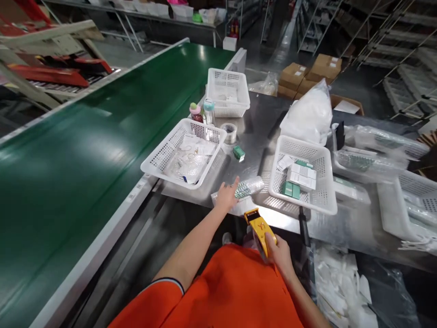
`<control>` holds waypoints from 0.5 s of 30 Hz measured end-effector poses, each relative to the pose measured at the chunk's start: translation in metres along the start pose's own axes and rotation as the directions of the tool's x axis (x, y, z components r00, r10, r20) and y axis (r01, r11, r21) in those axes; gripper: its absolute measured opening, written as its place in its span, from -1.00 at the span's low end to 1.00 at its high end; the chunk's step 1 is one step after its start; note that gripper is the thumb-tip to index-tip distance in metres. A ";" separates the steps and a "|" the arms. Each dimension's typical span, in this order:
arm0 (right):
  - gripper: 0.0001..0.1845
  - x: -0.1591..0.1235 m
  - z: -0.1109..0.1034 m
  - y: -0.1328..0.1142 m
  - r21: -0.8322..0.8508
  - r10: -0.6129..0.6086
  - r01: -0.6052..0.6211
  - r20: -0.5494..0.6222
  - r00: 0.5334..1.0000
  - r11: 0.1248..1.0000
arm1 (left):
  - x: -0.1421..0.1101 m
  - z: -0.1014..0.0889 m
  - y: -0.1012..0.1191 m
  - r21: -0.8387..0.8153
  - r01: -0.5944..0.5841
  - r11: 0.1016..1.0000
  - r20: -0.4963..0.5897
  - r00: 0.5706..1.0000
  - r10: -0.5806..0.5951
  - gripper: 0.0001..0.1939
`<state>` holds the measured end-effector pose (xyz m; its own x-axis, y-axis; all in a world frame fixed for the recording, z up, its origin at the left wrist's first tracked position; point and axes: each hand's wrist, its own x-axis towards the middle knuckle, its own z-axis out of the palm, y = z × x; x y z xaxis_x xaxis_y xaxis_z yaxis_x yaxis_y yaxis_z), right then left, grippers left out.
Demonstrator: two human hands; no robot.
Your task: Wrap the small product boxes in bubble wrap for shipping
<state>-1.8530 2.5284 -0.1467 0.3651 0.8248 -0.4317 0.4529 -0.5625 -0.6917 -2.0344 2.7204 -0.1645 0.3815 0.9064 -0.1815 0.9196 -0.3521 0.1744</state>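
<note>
My left hand (227, 197) lies on a bubble-wrapped bundle (251, 186) at the metal table's front edge, its fingers spread and stretched out. Green and white show through the clear wrap, and my hand covers part of the bundle. A yellow tape dispenser (261, 229) is gripped in my right hand (280, 255), its head pointing up toward the bundle. Beyond my left hand sits a small green box (239, 153). To the right, a white basket (322, 199) holds green boxes (291, 190) and white boxes (302, 176).
A green conveyor belt (112, 132) runs along the left. On the table (262, 119) stand a tape roll (229, 133), two bottles, a basket (150, 166) with bubble-wrapped items and another basket (228, 76) behind. A full plastic bag (310, 116) and wrapped bundles (370, 161) lie right.
</note>
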 end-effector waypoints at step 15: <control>-0.47 0.082 -0.003 -0.084 -0.298 0.229 -0.212 0.024 0.973 0.931 | 0.027 -0.017 0.037 0.135 0.116 0.984 0.153 0.979 -0.136 -0.16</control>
<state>-1.8586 2.6427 -0.1226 0.4397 0.6752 -0.5922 0.5869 -0.7151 -0.3797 -1.9914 2.7359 -0.1469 0.2624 0.8994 -0.3496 0.9618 -0.2730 0.0195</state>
